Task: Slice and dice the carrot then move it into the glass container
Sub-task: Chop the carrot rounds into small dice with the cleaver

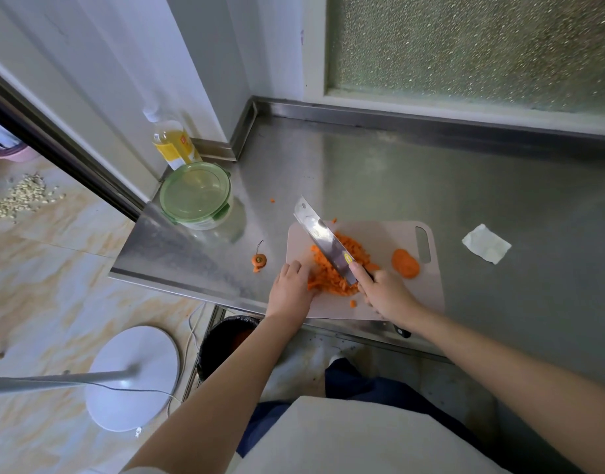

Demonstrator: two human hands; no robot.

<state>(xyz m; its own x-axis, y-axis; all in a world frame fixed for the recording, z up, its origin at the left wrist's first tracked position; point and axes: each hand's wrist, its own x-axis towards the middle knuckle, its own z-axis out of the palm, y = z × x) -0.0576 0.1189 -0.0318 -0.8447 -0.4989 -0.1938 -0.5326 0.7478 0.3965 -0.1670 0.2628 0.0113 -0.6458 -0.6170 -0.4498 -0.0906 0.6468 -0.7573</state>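
Head view. Glass container (196, 200), green lid on, contents unclear, at surface (431, 172) left corner; oil bottle (172, 143) behind it. Diced carrot (331, 278) piled on cutting board (390, 234), slices (405, 263) at right. L hand (289, 287) lies flat, fingers against pile; R hand (384, 292) grips knife (325, 241). Frosted window behind.

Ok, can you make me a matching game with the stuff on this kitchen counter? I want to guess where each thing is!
Things:
1. cleaver
2. glass container
3. carrot end
4. folded paper

Places:
A. lid on, at the left end of the counter
B. held by the right hand, over the diced carrot
C. on the counter, right of the cutting board
D. on the counter, left of the cutting board

Pairs: 1-B, 2-A, 3-D, 4-C
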